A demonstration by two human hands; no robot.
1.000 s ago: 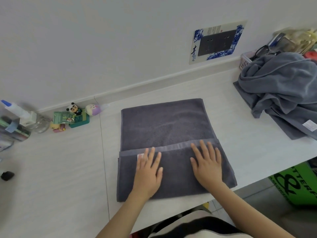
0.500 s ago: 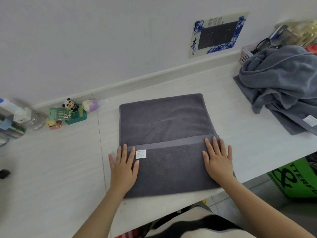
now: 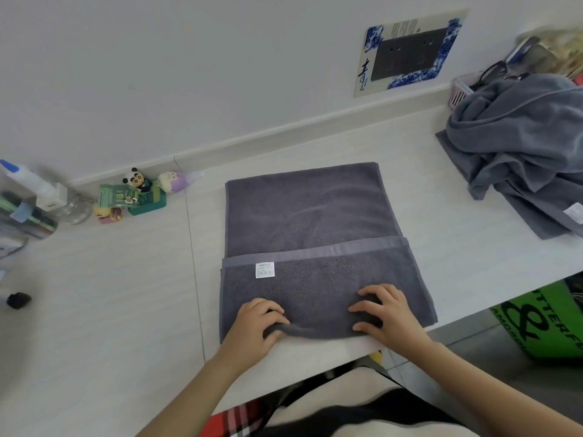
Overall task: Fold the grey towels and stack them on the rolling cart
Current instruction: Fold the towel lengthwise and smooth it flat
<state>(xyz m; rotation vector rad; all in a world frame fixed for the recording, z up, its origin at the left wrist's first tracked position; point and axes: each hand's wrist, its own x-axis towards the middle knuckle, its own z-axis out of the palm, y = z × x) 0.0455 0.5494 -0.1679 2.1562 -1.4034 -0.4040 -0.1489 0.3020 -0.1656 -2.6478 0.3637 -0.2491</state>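
Dark grey towel; white label; green bag.

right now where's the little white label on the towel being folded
In the head view the white label sits on the folded-over flap of the grey towel, near its left end just below the hem, up from the left hand.

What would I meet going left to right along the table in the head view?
Glass jar → panda figurine → folded grey towel → crumpled grey towel pile.

The folded towel is matt, nubbly grey terry cloth with a smoother woven hem band; the table looks matt, faintly grained pale laminate
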